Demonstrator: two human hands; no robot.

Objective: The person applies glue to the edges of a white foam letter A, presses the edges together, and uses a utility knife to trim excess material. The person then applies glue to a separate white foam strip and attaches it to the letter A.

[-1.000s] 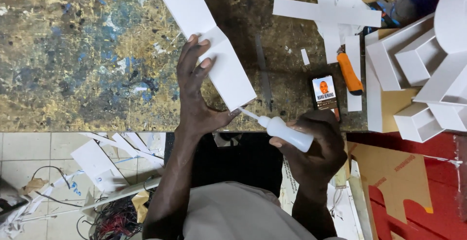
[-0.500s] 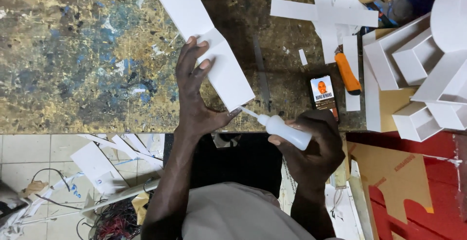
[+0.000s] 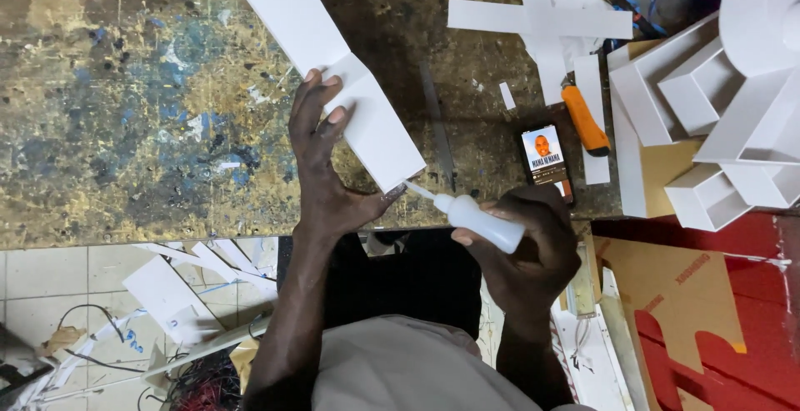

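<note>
Under left hand (image 3: 321, 161) fingers: white strip (image 3: 333, 53) pinned flat on worktop (image 3: 125, 128), steadied for gluing. Right hand (image 3: 529, 249) fingers wrapped round glue bottle (image 3: 479, 221), nozzle touching strip's near corner.

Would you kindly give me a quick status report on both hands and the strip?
Left hand pressing the white strip flat on the bench. Right hand gripping the squeeze bottle, nozzle at the strip's near end. Phone and orange knife nearby, not obstructing.
</note>
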